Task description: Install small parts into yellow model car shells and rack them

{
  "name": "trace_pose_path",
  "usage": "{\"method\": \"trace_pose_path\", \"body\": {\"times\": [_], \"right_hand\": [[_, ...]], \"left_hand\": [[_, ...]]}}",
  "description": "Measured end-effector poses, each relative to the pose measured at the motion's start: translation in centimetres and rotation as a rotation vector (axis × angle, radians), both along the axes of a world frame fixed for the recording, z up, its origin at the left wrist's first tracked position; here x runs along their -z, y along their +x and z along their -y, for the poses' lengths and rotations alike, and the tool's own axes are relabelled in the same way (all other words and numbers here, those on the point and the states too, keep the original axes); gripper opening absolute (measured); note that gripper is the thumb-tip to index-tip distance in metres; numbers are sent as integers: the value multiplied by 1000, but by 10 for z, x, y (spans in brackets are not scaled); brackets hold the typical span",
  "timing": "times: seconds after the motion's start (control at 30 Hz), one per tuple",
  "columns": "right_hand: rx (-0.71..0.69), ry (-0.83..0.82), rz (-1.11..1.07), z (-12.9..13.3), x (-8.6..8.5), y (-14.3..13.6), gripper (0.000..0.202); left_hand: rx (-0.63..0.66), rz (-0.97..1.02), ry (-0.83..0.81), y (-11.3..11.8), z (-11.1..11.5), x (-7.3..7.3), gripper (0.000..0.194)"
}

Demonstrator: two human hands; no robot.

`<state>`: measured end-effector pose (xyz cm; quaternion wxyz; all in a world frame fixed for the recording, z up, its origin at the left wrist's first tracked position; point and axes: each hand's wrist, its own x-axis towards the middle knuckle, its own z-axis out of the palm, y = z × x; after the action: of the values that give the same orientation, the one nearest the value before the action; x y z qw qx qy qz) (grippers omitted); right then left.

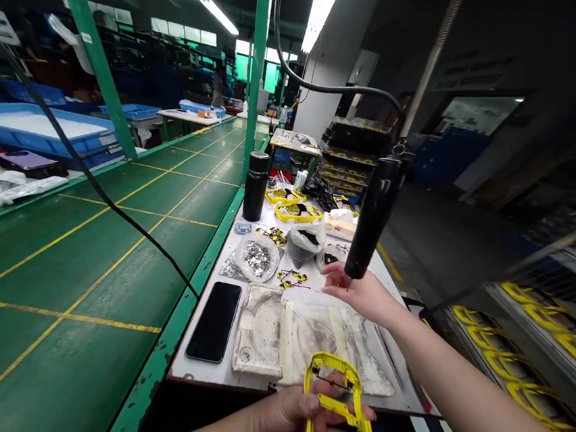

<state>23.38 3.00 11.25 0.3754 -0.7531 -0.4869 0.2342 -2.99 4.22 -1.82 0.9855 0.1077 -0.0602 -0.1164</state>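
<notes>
My left hand (291,412) is wrapped around a yellow plastic toy car body (329,402) at the near edge of the table. Its open framework shows small black parts inside. My right hand (359,294) reaches over the table, its fingers and thumb apart, with nothing visible between them. In front of that hand hangs a black electric screwdriver (374,214), which hides part of it. Near the right fingertips are a small bag of black parts (329,258) and several small yellow-and-black pieces (292,278). Below lies a stained foam pad (312,336).
A black phone (214,321), a bag of silvery bits (257,257), a bag of dark pieces (304,245) and a black bottle (255,186) stand about the table. More yellow car bodies (298,212) lie farther back. A green conveyor (119,259) runs left; racks (538,328) stand right.
</notes>
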Motion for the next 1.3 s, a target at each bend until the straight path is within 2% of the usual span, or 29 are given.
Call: {"method": "trace_pose_path", "body": {"times": [0.1,0.2,0.33,0.47,0.6,0.73,0.9,1.13,1.23,1.3], "right_hand": [[-74,56,-150,24,-17,-23,47],[-96,113,-275,33,-39,-39,44],[-121,192,-370,19,-62,-50,42],[-173,239,-414,-9,-74,-60,41],[-215,237,-451,-33,-73,-73,40],[-195,273,-467,-45,-64,-87,41],[-57,359,-460,-50,-50,-94,49],[127,438,-392,-55,-33,-88,57],[160,437,-326,-63,-40,-75,60],[175,454,-285,-74,-56,-60,71]], "left_hand": [[13,9,-6,-2,0,-3,68],[25,-16,11,-6,-1,-7,73],[42,-36,51,-8,-2,-10,74],[49,-32,63,-8,-4,-8,79],[46,-18,58,-7,-3,-4,79],[34,13,35,-5,-2,2,72],[34,26,16,-3,-1,6,73],[46,19,5,-5,-3,-7,75],[37,28,24,-7,-4,-9,76],[37,37,38,-8,-6,-10,77]]}}
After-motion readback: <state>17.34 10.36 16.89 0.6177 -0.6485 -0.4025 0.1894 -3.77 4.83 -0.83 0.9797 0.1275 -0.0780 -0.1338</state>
